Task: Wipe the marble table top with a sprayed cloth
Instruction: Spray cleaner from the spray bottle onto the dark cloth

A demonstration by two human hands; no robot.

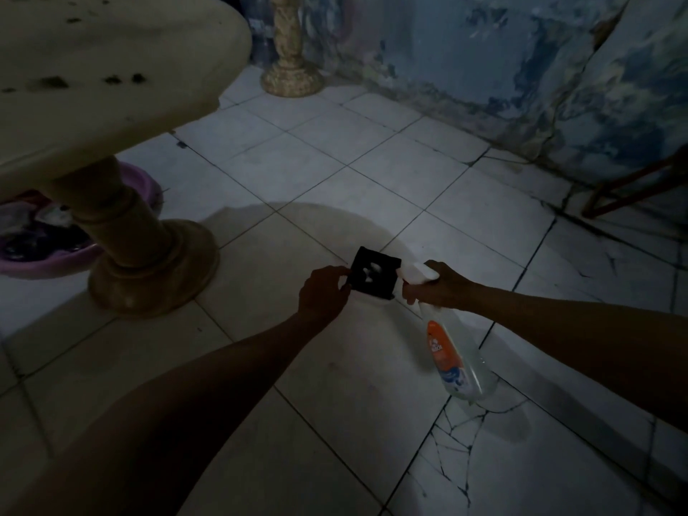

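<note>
The room is dim, and both bare arms reach out over the tiled floor (pixel 372 173). The left hand (pixel 323 292) pinches the left edge of a small dark cloth (pixel 373 273) — a black square held up flat and facing the person, with a couple of pale wet-looking blotches near its middle. The right hand (pixel 439 286) is wrapped round the neck of a spray bottle (pixel 452 351), its white nozzle just beside the cloth's right edge, almost touching it. The bottle hangs down from the hand, clear plastic with an orange and blue label, tilted slightly.

The marble table (pixel 111 68) stands up and to the left of the cloth, well apart from it. Its top is pale cream with a rounded edge, dotted with dark spots and smudges, and it rests on a thick turned pedestal with a wide round foot on the tiles. Behind that pedestal sits a purple basin (pixel 48 251) with things in it — too dark to tell what. Beyond the table a second pale column (pixel 290 57) stands near a wall (pixel 521 68) of peeling blue paint. Below the bottle, the tiles are cracked.
</note>
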